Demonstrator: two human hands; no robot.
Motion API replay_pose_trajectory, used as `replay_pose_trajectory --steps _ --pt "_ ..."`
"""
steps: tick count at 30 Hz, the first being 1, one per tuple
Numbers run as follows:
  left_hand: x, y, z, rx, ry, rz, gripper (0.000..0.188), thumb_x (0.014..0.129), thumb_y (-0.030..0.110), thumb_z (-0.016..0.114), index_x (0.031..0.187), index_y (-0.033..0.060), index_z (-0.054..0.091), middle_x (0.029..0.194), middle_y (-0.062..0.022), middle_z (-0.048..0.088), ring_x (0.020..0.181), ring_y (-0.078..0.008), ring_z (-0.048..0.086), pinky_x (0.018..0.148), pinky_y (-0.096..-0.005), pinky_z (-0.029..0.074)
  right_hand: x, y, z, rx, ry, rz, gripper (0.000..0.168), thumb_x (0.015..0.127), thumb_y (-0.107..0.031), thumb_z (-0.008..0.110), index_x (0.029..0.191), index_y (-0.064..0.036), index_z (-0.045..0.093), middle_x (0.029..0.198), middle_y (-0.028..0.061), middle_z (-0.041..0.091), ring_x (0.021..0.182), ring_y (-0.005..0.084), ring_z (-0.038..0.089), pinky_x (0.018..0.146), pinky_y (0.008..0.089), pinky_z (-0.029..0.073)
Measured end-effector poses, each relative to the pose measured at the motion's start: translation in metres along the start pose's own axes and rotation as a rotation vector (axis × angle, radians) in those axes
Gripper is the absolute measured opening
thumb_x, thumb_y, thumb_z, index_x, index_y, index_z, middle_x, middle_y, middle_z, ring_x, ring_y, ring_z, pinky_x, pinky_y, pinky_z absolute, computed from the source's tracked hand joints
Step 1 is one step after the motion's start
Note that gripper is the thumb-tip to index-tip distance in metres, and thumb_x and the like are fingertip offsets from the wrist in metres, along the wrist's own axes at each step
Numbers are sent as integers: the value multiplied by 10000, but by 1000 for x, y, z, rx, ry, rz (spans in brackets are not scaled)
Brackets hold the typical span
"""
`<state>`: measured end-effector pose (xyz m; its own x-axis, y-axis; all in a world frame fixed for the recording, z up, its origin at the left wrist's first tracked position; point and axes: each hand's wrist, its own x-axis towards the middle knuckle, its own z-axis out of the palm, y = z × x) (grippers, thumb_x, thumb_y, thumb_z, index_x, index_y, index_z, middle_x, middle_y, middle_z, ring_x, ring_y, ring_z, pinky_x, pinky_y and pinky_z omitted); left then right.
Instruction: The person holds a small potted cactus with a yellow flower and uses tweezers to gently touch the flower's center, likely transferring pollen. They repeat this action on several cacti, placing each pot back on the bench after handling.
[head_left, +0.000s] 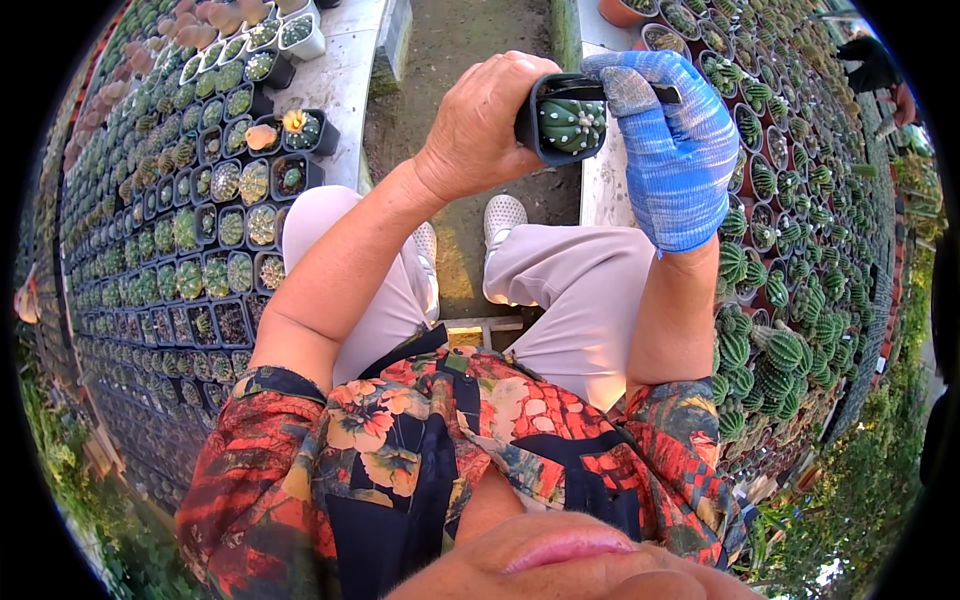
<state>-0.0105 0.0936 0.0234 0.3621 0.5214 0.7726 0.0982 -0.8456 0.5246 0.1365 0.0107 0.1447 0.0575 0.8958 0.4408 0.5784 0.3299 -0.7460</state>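
My bare left hand (484, 112) grips a square black plastic pot (529, 124) by its side, above the aisle between two benches. The pot is tilted so that its top faces me. In it sits a round, ribbed green cactus (570, 129) dotted with white areoles. My right hand (671, 157), in a blue and white knitted glove with grey fingertips, is closed around a thin dark tool (586, 93). That tool reaches over the pot's upper rim beside the cactus; its exact kind and tip cannot be made out.
Rows of potted cacti (225, 184) fill the left bench, one with a yellow flower (295, 120). On the right bench stand round pots of ribbed cacti (765, 180). Pale bench edges (341, 67) flank the dirt aisle (472, 37). Another person (900, 101) is partly visible at far right.
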Motion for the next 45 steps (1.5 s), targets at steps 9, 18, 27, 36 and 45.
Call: replay_pose_trajectory --steps 9,18,27,36,45 --pt "0 -4 2 8 8 26 610 673 200 889 1169 107 547 1056 -95 643 981 -325 650 854 -431 513 -9 0 0 89 117 165 127 979 -105 654 1018 -37 754 789 -38 649 663 11 502 619 185 413" --pt "1 0 1 -28 12 12 598 680 200 891 1163 104 552 1054 -98 645 977 -329 653 849 -425 517 -2 0 0 17 -11 25 146 953 -141 691 1037 -30 737 881 88 722 762 156 694 694 293 555" --pt "1 -2 -1 -12 7 53 635 697 167 923 1196 83 539 1086 -113 654 978 -304 675 834 -375 548 -2 0 0 59 5 -4 152 996 -119 637 1059 -31 745 873 -4 698 761 54 574 696 215 475" --pt "2 1 0 -25 21 6 581 671 208 897 1139 97 571 1061 -96 656 978 -327 655 846 -415 529 -7 8 -4 104 85 28 154 984 -133 654 1034 -21 748 864 -17 684 772 54 573 697 214 467" --pt "2 -1 2 -32 34 22 577 663 199 897 1128 94 571 1063 -96 652 969 -326 654 836 -416 528 -7 16 -4 179 152 -6 143 984 -91 640 1037 -2 738 962 43 730 840 91 629 770 246 506"
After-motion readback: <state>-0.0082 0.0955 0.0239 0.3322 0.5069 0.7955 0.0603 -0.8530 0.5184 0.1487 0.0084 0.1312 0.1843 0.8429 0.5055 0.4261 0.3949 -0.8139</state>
